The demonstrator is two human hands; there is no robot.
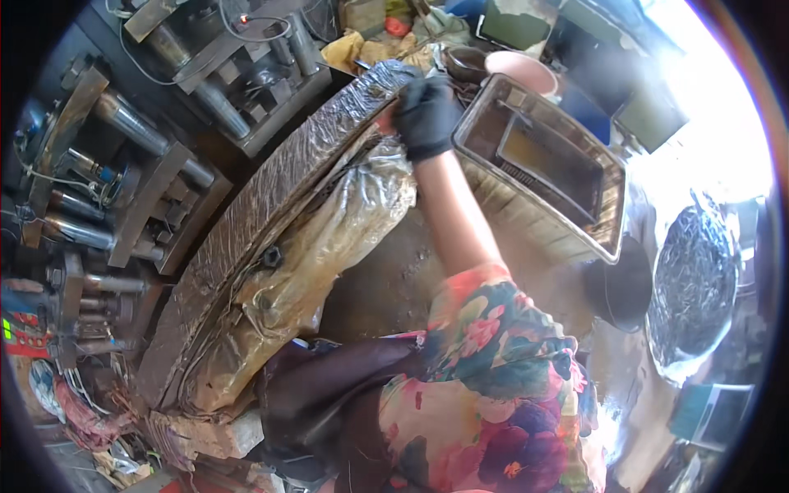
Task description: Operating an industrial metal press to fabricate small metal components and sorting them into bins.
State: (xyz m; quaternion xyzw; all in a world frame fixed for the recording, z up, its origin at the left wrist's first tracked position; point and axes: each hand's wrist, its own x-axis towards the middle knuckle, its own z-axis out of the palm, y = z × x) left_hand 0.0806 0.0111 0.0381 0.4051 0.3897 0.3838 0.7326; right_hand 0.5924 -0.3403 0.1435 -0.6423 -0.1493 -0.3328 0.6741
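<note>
My right hand (427,115), in a black glove, reaches out to the top middle of the view. Its fingers are curled closed, and whatever they may hold is hidden. The hand is over the far end of a long ledge (271,181) covered in brown-stained clear plastic film. A small reddish patch shows beside the knuckles, too unclear to name. Below the ledge's edge hangs a crumpled, yellowish plastic sheet (353,205), and a dark nut-like piece (271,256) lies near its upper edge. My left hand is out of view.
Machines with steel columns (131,123) line the left side behind the ledge. Right of my forearm stands a dirty rectangular crate (612,234) holding a dark tray. A pink basin (522,72) is behind it. A foil-like round object (697,287) stands at far right.
</note>
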